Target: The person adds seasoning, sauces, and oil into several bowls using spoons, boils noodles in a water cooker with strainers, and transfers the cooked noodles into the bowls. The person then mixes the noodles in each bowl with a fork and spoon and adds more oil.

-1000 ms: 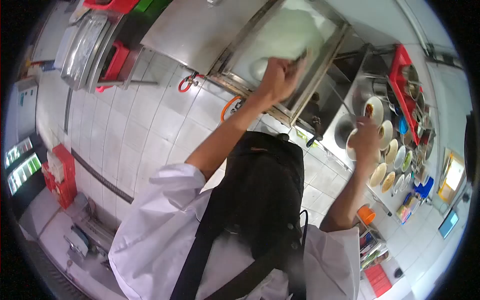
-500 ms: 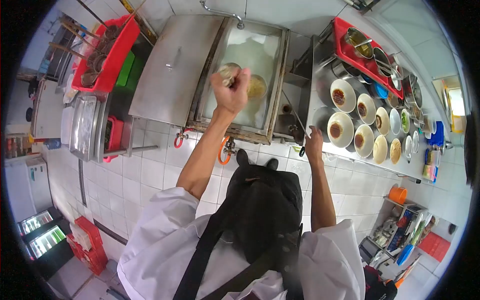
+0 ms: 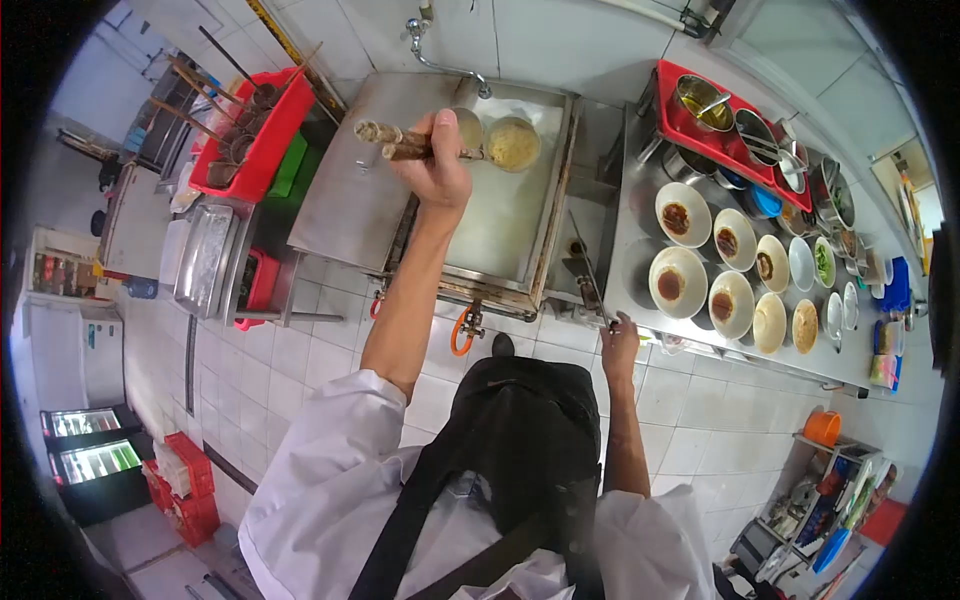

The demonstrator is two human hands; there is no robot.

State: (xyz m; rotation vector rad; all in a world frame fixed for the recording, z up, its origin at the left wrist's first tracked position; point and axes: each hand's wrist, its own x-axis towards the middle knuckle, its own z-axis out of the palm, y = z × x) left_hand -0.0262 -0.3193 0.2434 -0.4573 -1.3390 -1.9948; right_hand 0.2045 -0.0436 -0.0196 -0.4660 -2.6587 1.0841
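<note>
My left hand [image 3: 440, 170] is closed around the wooden handles [image 3: 392, 140] of two noodle strainers, the handle ends pointing left. One strainer [image 3: 514, 146] carries pale yellow noodles and sits over the cloudy water of the steel boiler [image 3: 540, 245]. The other strainer [image 3: 467, 130] is beside it, partly hidden behind my hand. Low on the right, my right hand [image 3: 620, 348] has its fingers closed at the near end of a long thin stick [image 3: 588, 262]. That stick slants up across the narrow gap between the boiler and the steel counter.
The steel counter [image 3: 640, 290] holds several bowls with dark sauce [image 3: 671, 283] and a red tray [image 3: 680, 125] of pots. A tap [image 3: 484, 88] hangs over the boiler. A steel lid [image 3: 345, 205] lies left of it, then a red bin [image 3: 270, 150] of strainers.
The camera view has shifted, so the counter and boiler appear lower. My left hand has turned, swinging the strainer handles leftward. My right hand stays at the stick's end.
</note>
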